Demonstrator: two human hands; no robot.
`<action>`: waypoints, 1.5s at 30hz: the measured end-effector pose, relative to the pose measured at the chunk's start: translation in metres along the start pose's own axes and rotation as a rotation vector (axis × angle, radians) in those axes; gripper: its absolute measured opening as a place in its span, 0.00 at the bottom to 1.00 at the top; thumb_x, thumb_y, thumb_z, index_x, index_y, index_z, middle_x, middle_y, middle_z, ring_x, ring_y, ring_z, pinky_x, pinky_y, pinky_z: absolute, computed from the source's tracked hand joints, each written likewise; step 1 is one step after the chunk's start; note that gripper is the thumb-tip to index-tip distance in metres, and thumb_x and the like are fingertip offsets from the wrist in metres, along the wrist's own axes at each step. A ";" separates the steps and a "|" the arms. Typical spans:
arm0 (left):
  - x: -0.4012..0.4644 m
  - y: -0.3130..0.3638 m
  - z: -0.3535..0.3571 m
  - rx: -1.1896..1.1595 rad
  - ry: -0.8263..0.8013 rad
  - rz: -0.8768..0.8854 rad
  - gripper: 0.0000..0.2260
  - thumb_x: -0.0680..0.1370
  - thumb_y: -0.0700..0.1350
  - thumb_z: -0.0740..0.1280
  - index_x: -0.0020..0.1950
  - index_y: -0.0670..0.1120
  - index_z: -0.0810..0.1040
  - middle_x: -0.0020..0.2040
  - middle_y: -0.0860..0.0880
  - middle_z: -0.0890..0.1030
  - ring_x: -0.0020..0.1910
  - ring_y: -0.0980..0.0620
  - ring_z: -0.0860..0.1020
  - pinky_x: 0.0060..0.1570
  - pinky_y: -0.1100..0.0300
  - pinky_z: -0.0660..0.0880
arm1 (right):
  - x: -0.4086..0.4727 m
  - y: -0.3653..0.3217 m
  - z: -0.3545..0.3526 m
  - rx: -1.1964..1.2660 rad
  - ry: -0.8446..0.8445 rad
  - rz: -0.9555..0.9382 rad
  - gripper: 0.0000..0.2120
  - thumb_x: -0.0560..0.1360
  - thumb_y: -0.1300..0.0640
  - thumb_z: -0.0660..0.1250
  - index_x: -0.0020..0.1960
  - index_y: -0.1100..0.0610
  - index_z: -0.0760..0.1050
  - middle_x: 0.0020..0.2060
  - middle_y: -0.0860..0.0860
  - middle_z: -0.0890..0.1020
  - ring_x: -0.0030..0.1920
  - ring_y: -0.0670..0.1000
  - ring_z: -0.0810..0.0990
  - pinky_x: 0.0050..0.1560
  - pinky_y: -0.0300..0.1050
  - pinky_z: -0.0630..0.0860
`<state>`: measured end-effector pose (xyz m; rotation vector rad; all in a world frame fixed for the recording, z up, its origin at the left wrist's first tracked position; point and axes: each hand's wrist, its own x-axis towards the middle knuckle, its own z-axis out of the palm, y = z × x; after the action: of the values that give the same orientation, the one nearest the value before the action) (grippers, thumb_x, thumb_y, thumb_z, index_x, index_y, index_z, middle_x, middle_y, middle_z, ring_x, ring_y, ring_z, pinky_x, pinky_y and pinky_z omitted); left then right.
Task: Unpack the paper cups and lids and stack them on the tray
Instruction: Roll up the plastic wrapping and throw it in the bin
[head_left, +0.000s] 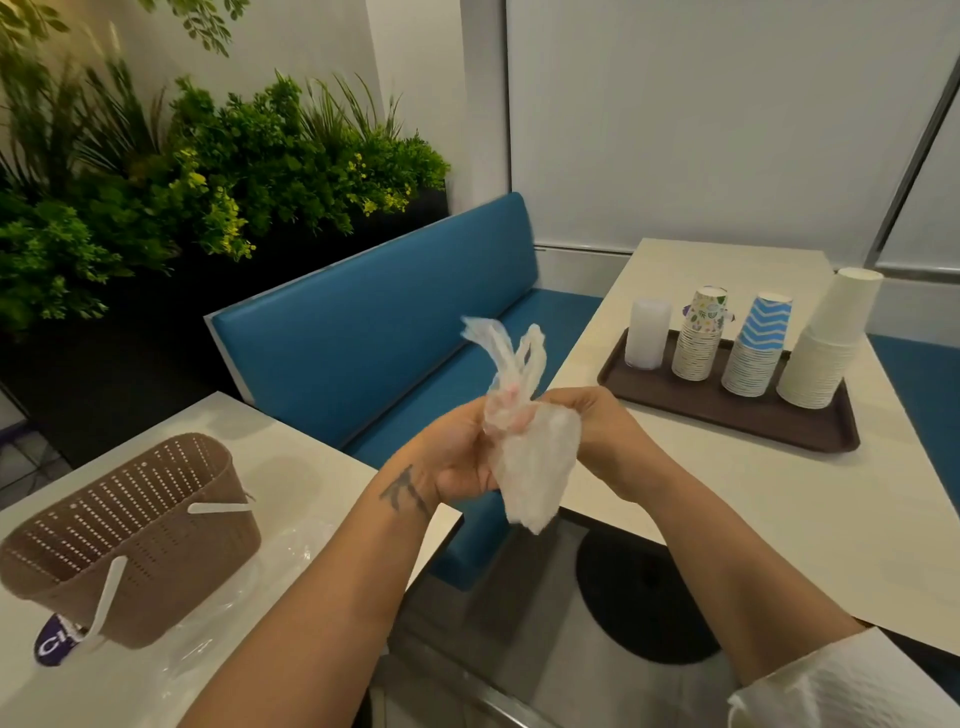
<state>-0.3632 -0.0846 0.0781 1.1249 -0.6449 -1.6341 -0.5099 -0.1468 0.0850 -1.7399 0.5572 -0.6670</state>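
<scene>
Both my hands hold a crumpled clear plastic bag (530, 457) in the air between two tables. My left hand (457, 457) grips its left side and my right hand (597, 436) grips its right side; twisted ends of the bag stick up above them. On the right table a brown tray (691, 410) carries a stack of clear lids (647, 335), a stack of floral paper cups (698, 338), a stack of blue zigzag cups (758, 345) and a stack of plain white cups (826, 343), all upside down.
A brown perforated basket (135, 540) lies tilted on the left white table, with clear plastic wrap (249, 587) and a purple label beside it. A blue bench (374, 322) and green plants (208, 161) stand behind. The right table's black round base (634, 597) sits below.
</scene>
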 end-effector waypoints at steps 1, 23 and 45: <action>-0.001 0.002 -0.001 -0.129 0.015 0.021 0.13 0.81 0.44 0.60 0.61 0.36 0.74 0.47 0.45 0.76 0.32 0.63 0.80 0.33 0.67 0.78 | 0.000 -0.001 0.001 -0.044 0.001 0.011 0.10 0.68 0.72 0.71 0.38 0.58 0.82 0.29 0.47 0.81 0.31 0.42 0.77 0.36 0.35 0.74; 0.022 -0.013 0.017 0.368 0.381 0.330 0.08 0.77 0.54 0.65 0.53 0.53 0.77 0.52 0.52 0.82 0.54 0.50 0.79 0.61 0.51 0.75 | 0.000 0.008 -0.009 0.200 0.099 0.477 0.25 0.72 0.40 0.68 0.62 0.54 0.68 0.49 0.57 0.80 0.35 0.54 0.81 0.42 0.47 0.80; 0.021 -0.041 0.071 0.047 0.154 0.108 0.23 0.71 0.47 0.75 0.63 0.44 0.75 0.58 0.44 0.79 0.55 0.46 0.79 0.49 0.45 0.80 | -0.040 0.039 -0.046 0.527 0.394 0.130 0.16 0.71 0.69 0.70 0.53 0.57 0.69 0.50 0.52 0.76 0.51 0.52 0.78 0.42 0.41 0.80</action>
<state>-0.4466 -0.0973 0.0663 1.2166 -0.6351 -1.4322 -0.5720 -0.1621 0.0509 -1.0766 0.6839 -0.9722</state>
